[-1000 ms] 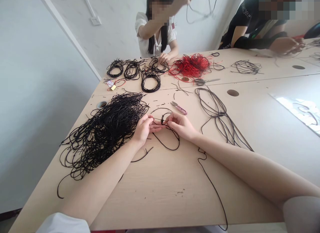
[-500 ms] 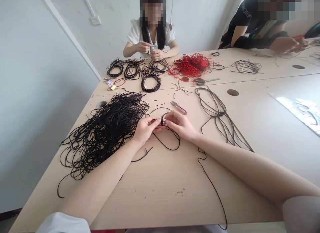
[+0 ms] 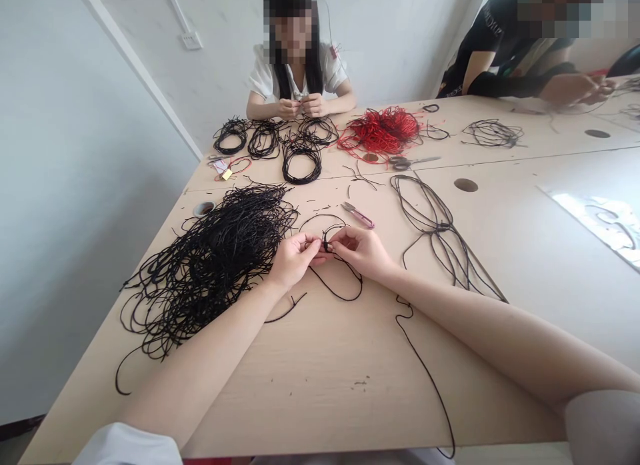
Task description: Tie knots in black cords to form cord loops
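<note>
My left hand point(image 3: 296, 257) and my right hand point(image 3: 361, 249) meet above the middle of the table, fingertips nearly touching. Both pinch a black cord point(image 3: 345, 298), which bunches into a small dark knot between them. A loop of the cord hangs below my fingers and another arc curves behind them. Just left of my left hand lies a big tangled heap of black cords point(image 3: 215, 252). Beyond my right hand rest thread snips point(image 3: 359, 215) with a pinkish handle. The exact finger grip on the knot is partly hidden.
Coiled black cord bundles point(image 3: 301, 165) and a red cord pile point(image 3: 383, 133) lie farther back, near scissors point(image 3: 413, 162). Long black cords point(image 3: 440, 226) spread at right. A person point(image 3: 303, 85) sits opposite, hands together; another person point(image 3: 520, 58) works at far right.
My hands stay in nearly the same place, with the fingers and the cord loop shifting slightly. The person opposite has lowered and brought both hands together, with the head moved left.
</note>
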Available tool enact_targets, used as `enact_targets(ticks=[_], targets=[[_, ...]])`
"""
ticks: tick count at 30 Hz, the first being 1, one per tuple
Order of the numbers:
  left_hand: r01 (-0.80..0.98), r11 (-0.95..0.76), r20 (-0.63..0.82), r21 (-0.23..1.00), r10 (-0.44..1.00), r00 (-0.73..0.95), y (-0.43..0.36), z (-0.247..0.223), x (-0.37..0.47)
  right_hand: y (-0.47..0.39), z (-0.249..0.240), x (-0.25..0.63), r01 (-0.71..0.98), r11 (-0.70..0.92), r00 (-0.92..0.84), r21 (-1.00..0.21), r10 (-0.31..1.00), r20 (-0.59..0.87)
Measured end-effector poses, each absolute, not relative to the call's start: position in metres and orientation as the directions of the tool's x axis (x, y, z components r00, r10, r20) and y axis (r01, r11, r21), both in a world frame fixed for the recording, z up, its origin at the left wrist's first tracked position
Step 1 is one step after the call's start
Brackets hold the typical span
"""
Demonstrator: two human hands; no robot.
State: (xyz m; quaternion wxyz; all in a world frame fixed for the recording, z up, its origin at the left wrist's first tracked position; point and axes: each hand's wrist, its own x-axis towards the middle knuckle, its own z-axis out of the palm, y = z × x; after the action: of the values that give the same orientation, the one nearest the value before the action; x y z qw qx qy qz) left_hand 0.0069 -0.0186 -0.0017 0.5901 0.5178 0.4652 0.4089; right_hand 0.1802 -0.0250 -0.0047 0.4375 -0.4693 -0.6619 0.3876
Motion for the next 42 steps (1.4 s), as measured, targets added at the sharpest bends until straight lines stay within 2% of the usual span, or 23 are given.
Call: enact_targets(ticks=[8,14,24,29,34,42], targets=[[-0.016,0.114,-0.108,0.993,0.971,0.213,-0.019,-0.005,0.008,-0.025,-0.006,0.181,0.384,0.293,-0.160,-0.876,0.955,0.249],[0.071,0.077,-0.090,0.995,0.974,0.209,-0.021,-0.002,0.008,-0.027,0.000,0.182,0.346,0.325,-0.150,-0.880,0.945,0.290],[0.201,-0.004,-0.063,0.980,0.943,0.328,-0.022,0.006,0.002,-0.025,-0.005,0.181,0.314,0.330,-0.196,-0.890,0.940,0.280],[0.099,0.102,-0.129,0.990,0.935,0.330,-0.021,0.002,0.004,-0.024,-0.006,0.181,0.313,0.341,-0.209,-0.887,0.935,0.286],[0.043,0.111,-0.119,0.993,0.954,0.277,-0.021,-0.004,0.004,-0.022,-0.009,0.182,0.319,0.357,-0.208,-0.878,0.930,0.303],[0.103,0.067,-0.093,0.992,0.960,0.263,-0.027,-0.001,0.008,-0.029,-0.009,0.179,0.443,0.398,-0.188,-0.803,0.917,0.351]])
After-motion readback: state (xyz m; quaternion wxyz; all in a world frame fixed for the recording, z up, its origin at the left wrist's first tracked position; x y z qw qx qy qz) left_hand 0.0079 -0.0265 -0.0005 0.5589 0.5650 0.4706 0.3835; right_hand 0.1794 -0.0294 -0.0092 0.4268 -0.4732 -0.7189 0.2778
